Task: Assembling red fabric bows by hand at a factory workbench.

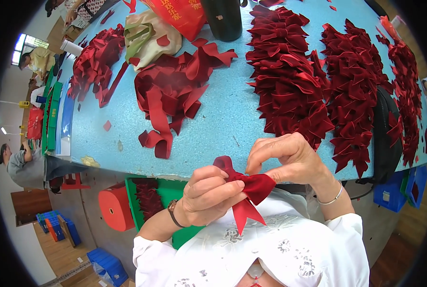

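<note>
White blouse [266, 239], mine: six o'clock. Red bow [262, 188]: between my left hand [206, 198], at its nine o'clock, pinching it, and my right hand [292, 160], two o'clock, curled; whether gripping, I cannot tell.

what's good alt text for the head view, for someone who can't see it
A person's left hand holds a dark red bow, the right hand at its upper side, by a blue table. Loose red ribbons and rows of similar bows lie on the table.
</note>
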The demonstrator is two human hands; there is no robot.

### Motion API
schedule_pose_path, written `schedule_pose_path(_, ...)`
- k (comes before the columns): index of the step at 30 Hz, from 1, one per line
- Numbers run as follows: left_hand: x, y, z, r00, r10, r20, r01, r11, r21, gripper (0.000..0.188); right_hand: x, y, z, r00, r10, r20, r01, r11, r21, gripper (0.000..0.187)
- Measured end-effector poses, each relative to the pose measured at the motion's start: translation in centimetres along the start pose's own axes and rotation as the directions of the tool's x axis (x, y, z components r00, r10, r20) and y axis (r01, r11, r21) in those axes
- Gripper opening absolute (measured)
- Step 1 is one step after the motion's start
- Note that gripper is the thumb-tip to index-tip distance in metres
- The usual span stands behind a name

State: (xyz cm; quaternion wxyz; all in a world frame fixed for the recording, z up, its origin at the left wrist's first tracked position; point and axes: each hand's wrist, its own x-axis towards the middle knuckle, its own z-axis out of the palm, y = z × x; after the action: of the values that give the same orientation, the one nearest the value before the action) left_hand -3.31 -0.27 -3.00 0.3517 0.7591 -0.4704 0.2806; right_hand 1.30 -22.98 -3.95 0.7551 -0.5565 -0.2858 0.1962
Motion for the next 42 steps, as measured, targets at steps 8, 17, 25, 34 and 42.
schedule_pose_path(8, 0.5, 0.0, 0.2, 0.999, -0.046, 0.026, 0.047, 0.998, -0.043, 0.027, 0.2, 0.5, 1.1, 0.976, -0.211, -0.046, 0.201, 0.964, -0.173, 0.018)
schedule_pose_path(17, 0.2, 0.1, 0.2, 0.996, -0.082, 0.032, 0.084, 0.993, -0.079, 0.031, 0.3, 0.3, 1.6, 0.959, -0.272, -0.083, 0.241, 0.931, -0.274, 0.016)
schedule_pose_path(25, 0.1, 0.1, 0.0, 0.986, -0.162, 0.032, 0.165, 0.975, -0.149, 0.032, 0.2, 0.7, 1.0, 0.956, -0.284, -0.066, 0.26, 0.934, -0.245, 0.016)
schedule_pose_path(34, 0.4, 0.3, -0.1, 0.99, -0.144, 0.005, 0.143, 0.982, -0.125, 0.035, 0.1, -0.2, 1.6, 0.98, -0.192, -0.06, 0.175, 0.96, -0.218, 0.015)
schedule_pose_path(42, 0.3, 0.4, -0.3, 0.997, -0.075, 0.034, 0.077, 0.995, -0.07, 0.03, 0.0, -0.2, 1.1, 0.932, -0.355, -0.072, 0.284, 0.841, -0.461, 0.019)
